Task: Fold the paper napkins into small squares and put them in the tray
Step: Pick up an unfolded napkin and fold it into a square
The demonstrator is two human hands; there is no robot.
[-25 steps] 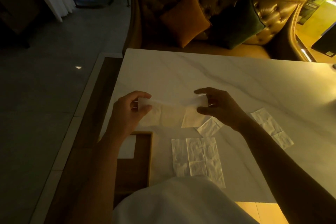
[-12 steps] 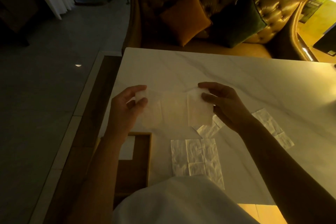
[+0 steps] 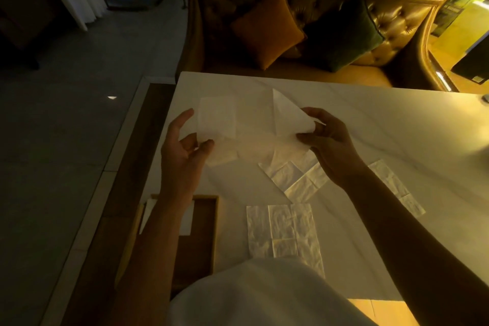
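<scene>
**Loose hold may skew the fold**

The right hand (image 3: pixel 328 145) pinches the right corner of the opened napkin (image 3: pixel 251 127), which hangs above the table (image 3: pixel 370 119). The left hand (image 3: pixel 185 151) meets its lower left edge, thumb lifted; I cannot tell whether it grips. The limp sheet could sag, slip or crease crooked before reaching the tray (image 3: pixel 214 219).

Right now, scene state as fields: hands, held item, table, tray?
held napkin: spread open above table, between both hands
left hand: fingertips at its left edge, grip unclear
right hand: pinches its right corner
near napkin, middle napkin, right napkin: flat on table
tray: left of near napkin, white piece inside, partly behind left arm
</scene>
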